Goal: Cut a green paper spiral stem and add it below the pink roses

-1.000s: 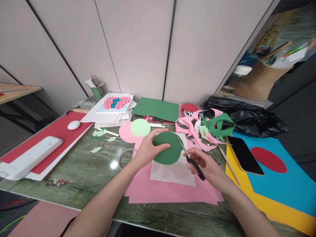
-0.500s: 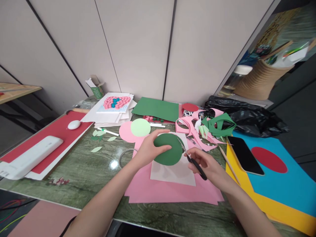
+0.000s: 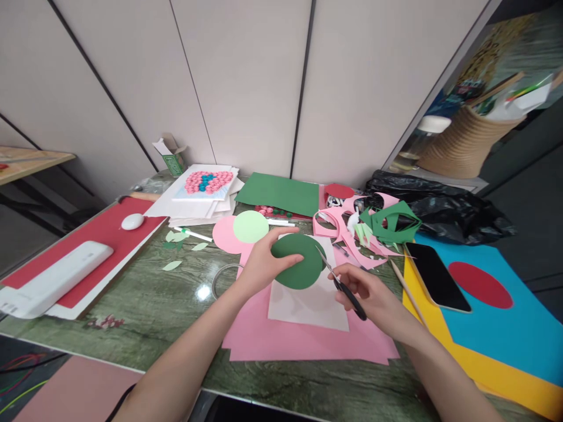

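My left hand (image 3: 260,265) pinches a dark green paper circle (image 3: 303,266) by its left edge and holds it above a white sheet (image 3: 308,305) that lies on pink paper (image 3: 281,334). My right hand (image 3: 367,293) grips black-handled scissors (image 3: 341,284), whose blades point up and left at the circle's right edge. A light green circle (image 3: 250,227) rests on a pink circle (image 3: 223,234) just beyond my left hand.
A phone (image 3: 435,275) and a wooden stick (image 3: 407,293) lie on yellow and blue paper (image 3: 519,334) with a red oval at the right. Pink and green scraps (image 3: 373,225), a green sheet (image 3: 279,193), a black bag (image 3: 440,205), a tape ring (image 3: 220,281), a white device (image 3: 53,278) on red paper lie around.
The green circle and my left hand shifted slightly up and to the left. My right hand with the scissors stayed almost in place.
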A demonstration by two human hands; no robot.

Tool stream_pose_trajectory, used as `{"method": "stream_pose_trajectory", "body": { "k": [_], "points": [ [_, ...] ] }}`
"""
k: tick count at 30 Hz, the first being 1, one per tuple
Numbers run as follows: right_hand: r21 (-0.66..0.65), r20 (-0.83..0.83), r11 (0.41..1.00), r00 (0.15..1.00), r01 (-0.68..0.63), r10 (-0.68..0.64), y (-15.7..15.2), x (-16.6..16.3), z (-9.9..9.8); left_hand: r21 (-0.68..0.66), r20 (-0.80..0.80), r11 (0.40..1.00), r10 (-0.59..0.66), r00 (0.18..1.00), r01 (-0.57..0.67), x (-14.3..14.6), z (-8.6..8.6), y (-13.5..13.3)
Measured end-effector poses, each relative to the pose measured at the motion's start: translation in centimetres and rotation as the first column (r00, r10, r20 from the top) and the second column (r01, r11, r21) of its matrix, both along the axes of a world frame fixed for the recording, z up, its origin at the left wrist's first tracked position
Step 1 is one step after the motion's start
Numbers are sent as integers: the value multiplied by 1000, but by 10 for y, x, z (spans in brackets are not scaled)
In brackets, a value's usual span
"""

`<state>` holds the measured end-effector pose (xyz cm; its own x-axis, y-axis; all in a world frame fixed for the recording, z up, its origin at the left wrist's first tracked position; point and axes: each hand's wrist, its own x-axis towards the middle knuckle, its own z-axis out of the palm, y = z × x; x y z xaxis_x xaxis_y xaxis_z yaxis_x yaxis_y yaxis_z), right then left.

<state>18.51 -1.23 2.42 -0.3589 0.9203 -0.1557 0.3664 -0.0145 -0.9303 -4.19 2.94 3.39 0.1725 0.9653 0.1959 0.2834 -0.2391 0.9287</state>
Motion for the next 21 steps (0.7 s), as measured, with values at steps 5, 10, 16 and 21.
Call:
{"method": "stream_pose_trajectory", "body": {
  "k": [5,10,16,21],
  "points": [
    [0,7,1000,1000,-5,5,0,2,-1,-37,29,999,9,1000,-8,-1,1,0],
    [25,19,1000,1000,11,-12,-1,2,-2,-58,60,998,2,998,1,-2,-1,2],
    [-31,-33,1000,999,2,-3,-1,1,1,-51,37,998,-27,999,29,-3,1,1],
    [-13,-20,1000,1000,-2,2,0,1,2,-15,-4,996,-93,996,93,-2,0,1]
  ]
}}
